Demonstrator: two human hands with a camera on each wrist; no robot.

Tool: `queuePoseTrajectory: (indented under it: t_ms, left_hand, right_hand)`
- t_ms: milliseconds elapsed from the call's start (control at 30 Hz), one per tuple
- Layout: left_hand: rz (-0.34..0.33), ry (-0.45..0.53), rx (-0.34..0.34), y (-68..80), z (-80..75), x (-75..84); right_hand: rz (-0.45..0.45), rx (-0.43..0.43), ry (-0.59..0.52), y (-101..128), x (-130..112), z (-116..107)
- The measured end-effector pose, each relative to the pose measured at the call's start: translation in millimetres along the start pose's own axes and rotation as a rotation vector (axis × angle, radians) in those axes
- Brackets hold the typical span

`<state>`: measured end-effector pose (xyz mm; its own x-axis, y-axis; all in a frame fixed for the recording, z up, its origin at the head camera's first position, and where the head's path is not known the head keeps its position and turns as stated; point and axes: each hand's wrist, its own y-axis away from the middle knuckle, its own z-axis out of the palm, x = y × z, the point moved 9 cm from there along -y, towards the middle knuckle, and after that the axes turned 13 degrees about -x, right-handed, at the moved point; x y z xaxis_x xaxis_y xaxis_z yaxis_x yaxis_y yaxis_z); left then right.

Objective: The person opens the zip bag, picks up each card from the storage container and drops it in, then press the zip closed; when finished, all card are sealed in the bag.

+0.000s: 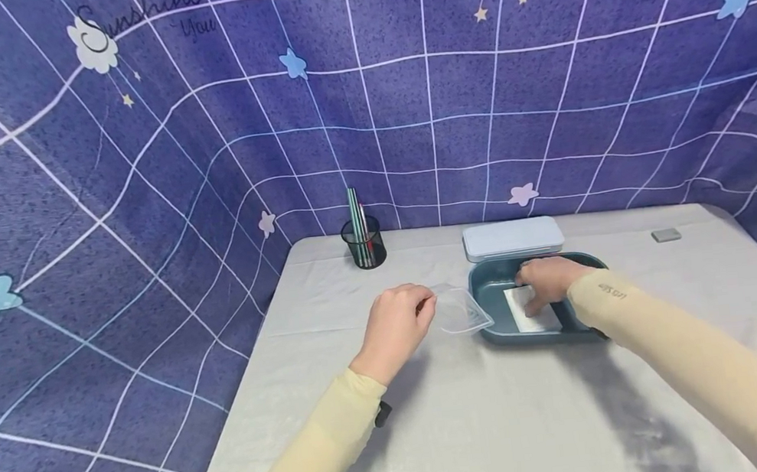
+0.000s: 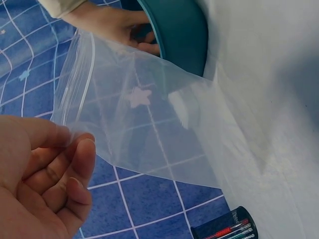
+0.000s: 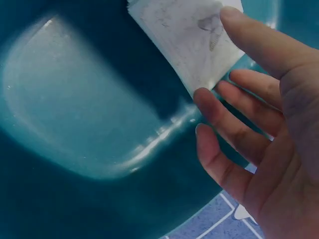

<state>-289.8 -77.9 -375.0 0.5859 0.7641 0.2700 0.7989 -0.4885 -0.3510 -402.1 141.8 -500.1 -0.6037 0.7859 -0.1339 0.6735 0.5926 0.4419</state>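
Note:
My left hand (image 1: pixel 398 326) pinches the zip edge of a clear zip bag (image 2: pixel 144 109) between thumb and forefinger. The bag hangs out toward the left side of a dark teal basin (image 1: pixel 500 337) and looks flat. My right hand (image 1: pixel 549 281) reaches down into the basin, over a white square packet of paper-like sheets (image 3: pixel 184 40). In the right wrist view the thumb lies over the packet's face with a fingertip right at its corner, and the fingers are spread and slightly bent. A faint grey mark shows on the packet.
Behind the basin lies a light blue flat case (image 1: pixel 513 238). A black mesh pen cup (image 1: pixel 367 249) with several pens and pencils stands at the back left. At the back right is a small grey block (image 1: pixel 665 235). The white-covered table (image 1: pixel 482 433) meets a blue patterned curtain.

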Motion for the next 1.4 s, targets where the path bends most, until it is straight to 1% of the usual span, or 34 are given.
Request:
queuePoseTrajectory:
  t_ms: [167, 400, 667, 933, 1400]
  left_hand:
    - [-0.007, 0.003, -0.013, -0.4, 1.4, 0.2]
    - [-0.017, 0.005, -0.027, -0.9, 2.1, -1.9]
    - [-0.026, 0.011, -0.027, -0.7, 0.9, -3.6]
    - [-0.020, 0.003, -0.029, -0.9, 1.2, -1.2]
    - [-0.011, 0.008, -0.018, -0.4, -0.9, 1.5]
  right_hand:
    - [0.036, 0.011, 0.004, -0.6, 4.9, 6.5]
    - [0.051, 0.077, -0.015, 3.9, 11.8, 10.9]
    - [0.082, 0.114, -0.006, 11.3, 14.6, 10.1]
    - [0.110, 0.138, -0.022, 15.3, 20.3, 11.3]
    - [0.138, 0.246, 0.029, 26.2, 20.8, 7.6]
